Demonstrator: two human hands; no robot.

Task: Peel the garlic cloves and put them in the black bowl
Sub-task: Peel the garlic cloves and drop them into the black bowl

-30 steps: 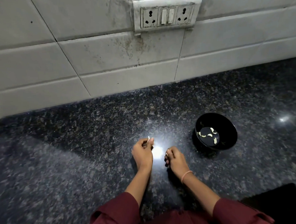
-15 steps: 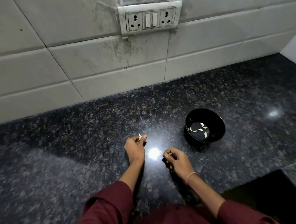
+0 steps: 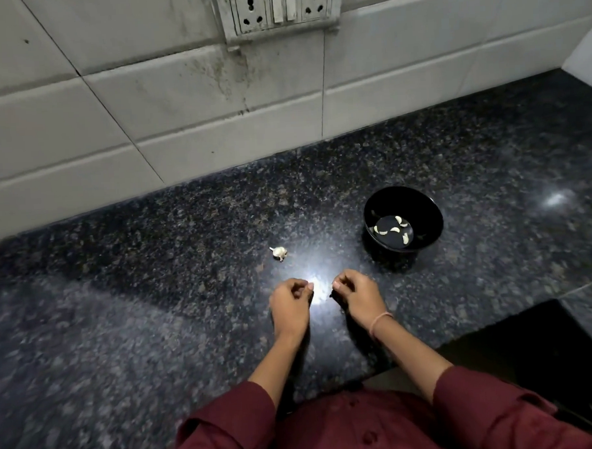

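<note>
On the dark speckled table [image 3: 129,336], seen from the head camera, a black bowl [image 3: 424,205] stood to the right, a little past the hands. About 5 pale peeled garlic cloves [image 3: 395,231] lay on the bottom of the bowl. A small white bit of garlic [image 3: 279,252] lay by itself on the table, to the left of the bowl and well apart from it. It was a short way in front of the left hand and did not touch it. It was too small to tell if it was a whole clove or just skin.

The left hand [image 3: 289,307] was low over the table with its fingers curled in and its thumb tip near its fingertips. I could not tell if it held anything. The right hand [image 3: 358,295] was just beside it, with its fingers curled under too. What it held, if anything, was hidden. The 2 hands did not touch, and a bright spot of light [image 3: 320,288] shone on the table between them.

A thin pink band [image 3: 380,323] sat on the right wrist. Both arms came out of dark red sleeves [image 3: 230,430]. Behind the table was a grey tiled wall [image 3: 143,95] with a dirty socket plate [image 3: 278,10] that had 2 sockets and 2 switches.
</note>
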